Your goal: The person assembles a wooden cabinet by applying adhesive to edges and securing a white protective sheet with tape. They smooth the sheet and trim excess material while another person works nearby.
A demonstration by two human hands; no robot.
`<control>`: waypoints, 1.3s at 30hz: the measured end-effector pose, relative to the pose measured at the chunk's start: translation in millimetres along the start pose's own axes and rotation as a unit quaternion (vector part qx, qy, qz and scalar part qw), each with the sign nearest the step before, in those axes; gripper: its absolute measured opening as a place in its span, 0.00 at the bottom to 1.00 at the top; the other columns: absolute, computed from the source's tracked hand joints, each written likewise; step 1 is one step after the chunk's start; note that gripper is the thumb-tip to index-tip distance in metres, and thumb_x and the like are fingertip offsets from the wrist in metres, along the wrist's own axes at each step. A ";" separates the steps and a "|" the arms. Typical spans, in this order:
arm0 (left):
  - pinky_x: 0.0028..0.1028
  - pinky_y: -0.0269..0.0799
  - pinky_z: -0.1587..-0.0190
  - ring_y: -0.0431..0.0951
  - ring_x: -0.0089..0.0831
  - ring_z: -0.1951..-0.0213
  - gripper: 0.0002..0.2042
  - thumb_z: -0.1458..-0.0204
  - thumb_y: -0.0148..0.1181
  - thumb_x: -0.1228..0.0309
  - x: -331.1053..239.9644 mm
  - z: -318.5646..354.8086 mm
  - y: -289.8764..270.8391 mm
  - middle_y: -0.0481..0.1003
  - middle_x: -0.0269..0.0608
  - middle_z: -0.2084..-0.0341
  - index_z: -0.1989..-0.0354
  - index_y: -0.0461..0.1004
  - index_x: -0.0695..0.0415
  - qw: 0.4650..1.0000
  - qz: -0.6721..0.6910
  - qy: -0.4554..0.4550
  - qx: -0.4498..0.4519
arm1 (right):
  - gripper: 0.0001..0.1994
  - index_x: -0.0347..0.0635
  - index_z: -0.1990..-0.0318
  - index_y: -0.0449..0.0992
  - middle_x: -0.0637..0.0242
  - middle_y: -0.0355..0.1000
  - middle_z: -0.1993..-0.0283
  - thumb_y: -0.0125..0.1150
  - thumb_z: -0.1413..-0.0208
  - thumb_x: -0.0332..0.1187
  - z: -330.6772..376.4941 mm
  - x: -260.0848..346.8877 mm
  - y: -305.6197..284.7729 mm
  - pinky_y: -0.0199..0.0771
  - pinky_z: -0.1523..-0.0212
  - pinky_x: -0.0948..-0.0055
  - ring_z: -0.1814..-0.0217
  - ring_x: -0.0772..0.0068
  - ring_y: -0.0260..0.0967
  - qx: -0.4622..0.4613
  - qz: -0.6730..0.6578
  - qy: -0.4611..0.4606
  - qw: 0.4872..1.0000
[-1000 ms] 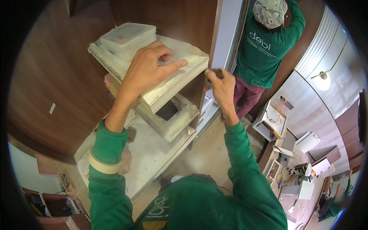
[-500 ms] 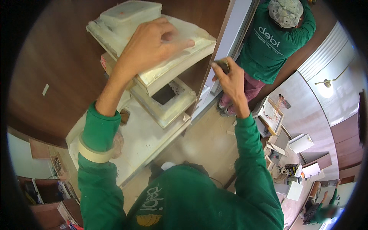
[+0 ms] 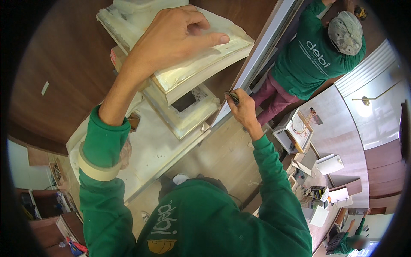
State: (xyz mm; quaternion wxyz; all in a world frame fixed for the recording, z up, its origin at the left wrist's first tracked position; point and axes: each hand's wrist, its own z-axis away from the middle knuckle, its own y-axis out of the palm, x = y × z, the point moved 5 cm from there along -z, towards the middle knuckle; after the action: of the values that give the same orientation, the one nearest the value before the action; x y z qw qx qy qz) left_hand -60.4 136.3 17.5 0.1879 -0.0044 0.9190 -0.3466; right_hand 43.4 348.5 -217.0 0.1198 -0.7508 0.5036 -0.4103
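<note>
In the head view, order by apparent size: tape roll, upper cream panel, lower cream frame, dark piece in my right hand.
Upper cream panel
Lower cream frame
Tape roll
Dark piece in your right hand

Left of the grip [image 3: 243,109] stands a dark brown wooden wall [image 3: 51,98]; below it, a pale tan floor [image 3: 222,158]; far right, a lit brass-armed lamp [image 3: 365,102].

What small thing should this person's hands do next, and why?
Perhaps raise the right hand to bring the dark pad against the upper board: the pad is gripped but appears clear of the board, and the left hand is over its top.
</note>
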 end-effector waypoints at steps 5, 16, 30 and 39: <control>0.28 0.74 0.63 0.78 0.30 0.68 0.19 0.48 0.72 0.57 -2.8 3.8 -5.2 0.80 0.41 0.71 0.64 0.82 0.64 1.000 -0.001 -0.008 0.012 | 0.10 0.38 0.63 0.75 0.53 0.75 0.70 0.70 0.44 0.33 -17.0 16.0 -12.8 0.74 0.69 0.62 0.71 0.52 0.75 -0.026 0.004 -0.008 1.000; 0.32 0.74 0.66 0.80 0.38 0.71 0.20 0.51 0.74 0.59 -0.1 3.1 -5.2 0.79 0.52 0.73 0.68 0.80 0.70 1.000 0.004 0.025 -0.005 | 0.10 0.40 0.64 0.75 0.53 0.77 0.69 0.70 0.43 0.34 5.0 1.0 5.6 0.75 0.70 0.61 0.70 0.50 0.77 -0.020 0.036 0.007 0.999; 0.29 0.75 0.68 0.79 0.32 0.72 0.19 0.51 0.74 0.61 -0.9 -0.8 -4.5 0.79 0.50 0.76 0.69 0.80 0.70 0.999 0.044 -0.004 -0.003 | 0.09 0.40 0.63 0.74 0.54 0.76 0.68 0.69 0.44 0.32 45.5 -34.8 35.3 0.75 0.69 0.60 0.68 0.47 0.76 -0.017 0.038 0.043 0.998; 0.26 0.74 0.67 0.78 0.26 0.73 0.16 0.49 0.73 0.64 -6.4 1.6 -6.1 0.80 0.45 0.77 0.68 0.82 0.68 0.996 0.076 -0.053 -0.002 | 0.11 0.33 0.61 0.77 0.66 0.76 0.74 0.67 0.40 0.34 103.0 -46.2 25.0 0.73 0.72 0.75 0.75 0.79 0.73 -0.094 -0.199 0.294 0.930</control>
State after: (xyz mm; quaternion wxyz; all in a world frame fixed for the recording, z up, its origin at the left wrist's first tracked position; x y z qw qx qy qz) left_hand -54.6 131.6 22.5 0.2620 0.0462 0.9062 -0.3286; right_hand 95.6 352.3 -320.1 -0.1885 -0.6895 0.3926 -0.5787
